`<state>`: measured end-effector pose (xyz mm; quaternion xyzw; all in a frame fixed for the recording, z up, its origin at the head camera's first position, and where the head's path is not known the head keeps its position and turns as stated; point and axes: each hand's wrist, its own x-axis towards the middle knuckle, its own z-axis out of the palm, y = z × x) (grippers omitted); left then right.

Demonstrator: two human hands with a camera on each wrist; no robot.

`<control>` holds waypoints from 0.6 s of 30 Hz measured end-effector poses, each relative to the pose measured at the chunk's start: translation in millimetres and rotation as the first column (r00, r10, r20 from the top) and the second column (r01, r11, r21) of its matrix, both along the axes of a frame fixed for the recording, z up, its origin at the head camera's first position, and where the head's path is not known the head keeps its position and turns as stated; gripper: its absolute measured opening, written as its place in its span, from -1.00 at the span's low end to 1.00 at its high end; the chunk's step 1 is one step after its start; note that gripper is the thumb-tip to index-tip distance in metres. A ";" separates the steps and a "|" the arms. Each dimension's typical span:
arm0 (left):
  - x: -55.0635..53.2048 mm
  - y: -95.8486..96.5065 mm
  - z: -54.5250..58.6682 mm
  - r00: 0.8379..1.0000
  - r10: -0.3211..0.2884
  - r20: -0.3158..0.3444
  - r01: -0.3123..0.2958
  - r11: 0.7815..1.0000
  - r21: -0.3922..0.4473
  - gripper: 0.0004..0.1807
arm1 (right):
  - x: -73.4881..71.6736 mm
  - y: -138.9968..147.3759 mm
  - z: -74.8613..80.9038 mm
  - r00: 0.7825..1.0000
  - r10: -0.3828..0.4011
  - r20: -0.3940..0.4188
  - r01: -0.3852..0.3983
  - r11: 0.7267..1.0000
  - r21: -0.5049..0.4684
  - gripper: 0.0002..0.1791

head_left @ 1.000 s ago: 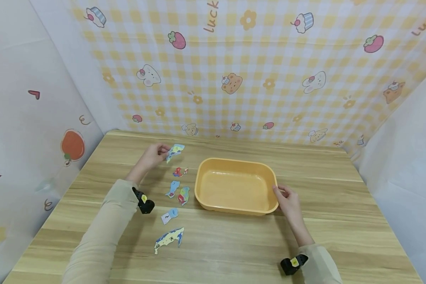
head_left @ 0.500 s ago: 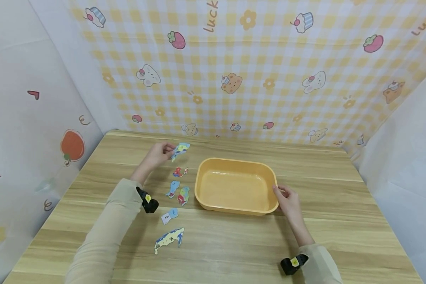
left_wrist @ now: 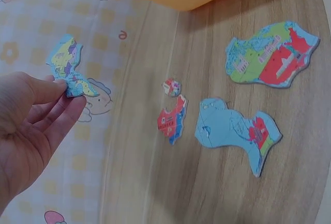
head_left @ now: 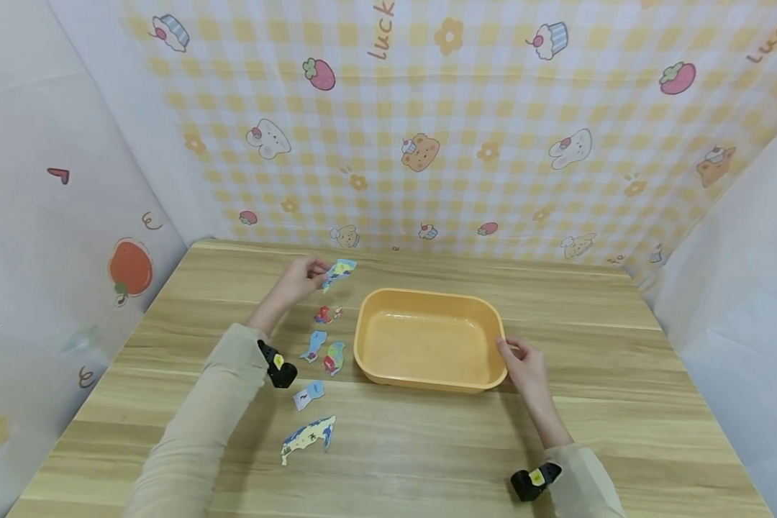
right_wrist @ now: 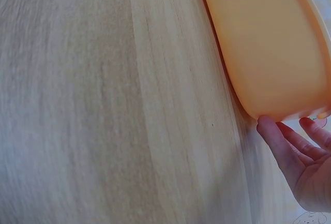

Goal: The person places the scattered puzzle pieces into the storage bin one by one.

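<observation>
My left hand (head_left: 301,279) pinches a map puzzle piece (head_left: 340,270) between thumb and fingers, raised over the table's back left. In the left wrist view the piece (left_wrist: 66,64) shows pale blue, yellow and purple. My right hand (head_left: 523,363) holds the right end of a yellow plastic tub (head_left: 427,349), thumb at the rim; no pieces show inside. Left of the tub lie a small red-and-blue piece (head_left: 323,314), a tiny roundish one (left_wrist: 171,87), a blue piece (left_wrist: 227,125) and a green-and-red piece (left_wrist: 274,53).
Nearer the front lie a blue-and-lilac piece (head_left: 309,395) and a long cream-and-blue piece (head_left: 309,436). The wooden table (head_left: 414,460) ends at a checked cloth backdrop (head_left: 375,144), with white cloth on both sides. Each wrist wears a small black camera (head_left: 277,365).
My left hand has carried the puzzle piece to the right, toward the tub's back left corner. The right hand and the tub stay where they were.
</observation>
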<state>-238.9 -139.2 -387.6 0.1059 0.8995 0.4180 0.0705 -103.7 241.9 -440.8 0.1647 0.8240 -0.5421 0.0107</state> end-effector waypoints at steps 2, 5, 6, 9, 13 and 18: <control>0.2 3.4 1.1 1.000 -0.007 0.004 0.007 1.000 -0.004 -0.72 | 0.5 -0.3 0.4 1.000 0.001 0.000 -0.001 1.000 -0.004 -0.46; -0.1 9.2 2.6 1.000 -0.012 0.013 0.013 1.000 -0.016 -0.72 | 1.0 -0.6 0.7 1.000 0.000 0.002 0.000 1.000 -0.008 -0.46; 0.0 11.1 3.2 1.000 -0.015 0.017 0.015 1.000 -0.016 -0.71 | 1.1 -0.7 0.7 1.000 0.000 0.003 0.000 1.000 -0.006 -0.46; 0.7 16.5 5.4 1.000 -0.024 0.018 0.025 1.000 -0.013 -0.71 | 1.3 -0.8 1.0 1.000 0.000 0.004 0.000 1.000 -0.005 -0.46; 2.7 22.6 8.9 0.999 -0.034 0.006 0.034 0.999 -0.013 -0.71 | 1.5 -0.5 1.5 1.000 0.001 0.003 -0.001 1.000 -0.003 -0.45; 3.7 29.4 11.3 0.999 -0.041 -0.001 0.041 0.999 -0.028 -0.72 | 0.9 0.1 2.2 1.000 -0.002 0.004 0.002 1.000 -0.010 -0.44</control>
